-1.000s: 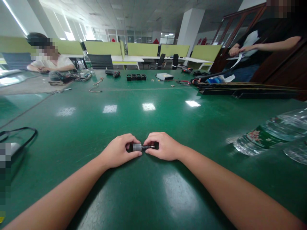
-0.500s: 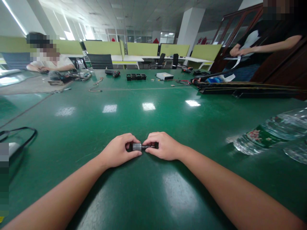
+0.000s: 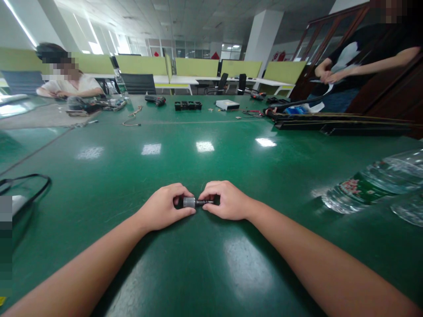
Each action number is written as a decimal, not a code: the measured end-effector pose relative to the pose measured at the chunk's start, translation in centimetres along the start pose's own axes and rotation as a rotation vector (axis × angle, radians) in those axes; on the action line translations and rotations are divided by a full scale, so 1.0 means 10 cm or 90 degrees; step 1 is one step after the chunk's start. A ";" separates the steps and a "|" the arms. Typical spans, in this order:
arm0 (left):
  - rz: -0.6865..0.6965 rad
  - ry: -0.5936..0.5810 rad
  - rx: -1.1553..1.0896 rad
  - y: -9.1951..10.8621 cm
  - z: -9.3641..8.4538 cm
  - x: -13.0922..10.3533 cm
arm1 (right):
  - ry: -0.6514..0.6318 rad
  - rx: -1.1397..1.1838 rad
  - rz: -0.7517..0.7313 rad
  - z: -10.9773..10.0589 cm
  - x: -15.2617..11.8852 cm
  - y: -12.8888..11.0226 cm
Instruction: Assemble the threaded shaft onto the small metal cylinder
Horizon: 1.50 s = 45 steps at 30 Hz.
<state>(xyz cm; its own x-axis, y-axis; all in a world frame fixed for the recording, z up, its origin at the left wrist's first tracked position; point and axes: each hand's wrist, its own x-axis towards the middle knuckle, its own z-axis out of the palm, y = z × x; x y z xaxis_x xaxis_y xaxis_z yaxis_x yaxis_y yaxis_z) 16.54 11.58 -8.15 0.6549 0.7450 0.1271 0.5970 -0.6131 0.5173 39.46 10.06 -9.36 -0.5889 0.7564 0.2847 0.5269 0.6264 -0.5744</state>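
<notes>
A small silver metal cylinder (image 3: 189, 202), perhaps a little motor, lies sideways low over the green table (image 3: 198, 169). My left hand (image 3: 167, 204) pinches it between thumb and fingers. From its right end runs a dark ridged shaft (image 3: 200, 203), threaded or wound with a spring; I cannot tell which. Closed around that shaft are the thumb and fingers of my right hand (image 3: 226, 201), which hide part of it. Both hands rest near the tabletop, fingertips almost meeting.
Large clear plastic bottles (image 3: 363, 187) lie at the right. A black cable (image 3: 39, 178) loops at the left. Far back are a black block (image 3: 187, 105), a white box (image 3: 227, 105), a power drill (image 3: 155, 101) and long black strips (image 3: 330, 123). Two other people are beyond the table.
My right hand has shifted very slightly right and up along the shaft. My left hand keeps its grip on the cylinder. The person at the right has moved their hands a little.
</notes>
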 end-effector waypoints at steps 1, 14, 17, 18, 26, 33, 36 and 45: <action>0.001 0.000 0.000 0.00 0.00 0.00 | 0.002 0.000 0.000 0.00 0.00 0.00; -0.008 -0.010 0.003 -0.02 0.00 0.00 | 0.010 -0.024 0.003 -0.03 0.00 0.00; -0.008 -0.010 0.002 -0.01 0.00 0.00 | 0.017 -0.031 0.002 -0.03 0.01 0.01; -0.008 -0.010 0.001 -0.01 0.00 0.01 | 0.020 -0.034 0.002 -0.04 0.01 0.01; -0.018 -0.014 0.000 0.00 0.00 0.00 | 0.027 -0.032 -0.008 -0.04 -0.01 0.07; -0.015 -0.015 -0.002 0.00 0.00 0.01 | 0.027 -0.023 -0.021 -0.05 -0.02 0.10; -0.022 -0.013 0.002 0.00 0.00 0.01 | 0.020 -0.028 -0.007 -0.11 -0.03 0.18; -0.025 -0.009 -0.002 0.00 -0.01 0.00 | 0.075 0.017 0.121 -0.23 -0.11 0.39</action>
<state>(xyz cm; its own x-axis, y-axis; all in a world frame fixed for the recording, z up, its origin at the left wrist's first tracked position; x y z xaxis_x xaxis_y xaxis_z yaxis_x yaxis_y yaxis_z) 16.46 11.62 -8.10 0.6376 0.7647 0.0939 0.6212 -0.5824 0.5244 43.58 12.13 -10.12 -0.4045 0.8780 0.2558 0.6041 0.4665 -0.6460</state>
